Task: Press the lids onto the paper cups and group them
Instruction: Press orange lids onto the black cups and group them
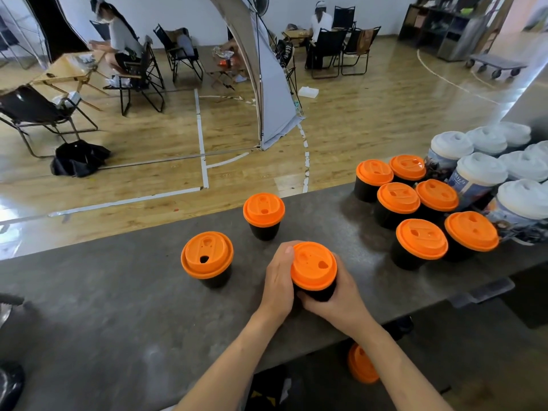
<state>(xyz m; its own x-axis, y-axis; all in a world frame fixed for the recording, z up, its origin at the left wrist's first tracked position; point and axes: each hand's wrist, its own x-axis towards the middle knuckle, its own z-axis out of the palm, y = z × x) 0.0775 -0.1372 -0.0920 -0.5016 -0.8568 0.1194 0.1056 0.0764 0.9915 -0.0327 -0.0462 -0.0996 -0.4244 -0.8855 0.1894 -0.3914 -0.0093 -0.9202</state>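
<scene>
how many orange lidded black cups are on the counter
9. Six grouped cups at the right. A far cup near the far edge of the counter, a left cup, and a held cup between left hand and right hand. None looks hidden.

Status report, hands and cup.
Left hand and right hand grip black cup, orange lid on. Six-cup group at right; two loose cups left. Nothing blocking between.

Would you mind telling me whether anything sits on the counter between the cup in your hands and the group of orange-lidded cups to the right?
Nothing visible does: only bare counter lies between the held cup and the group's nearest cup. The two loose cups stand to its left, off that path.
</scene>
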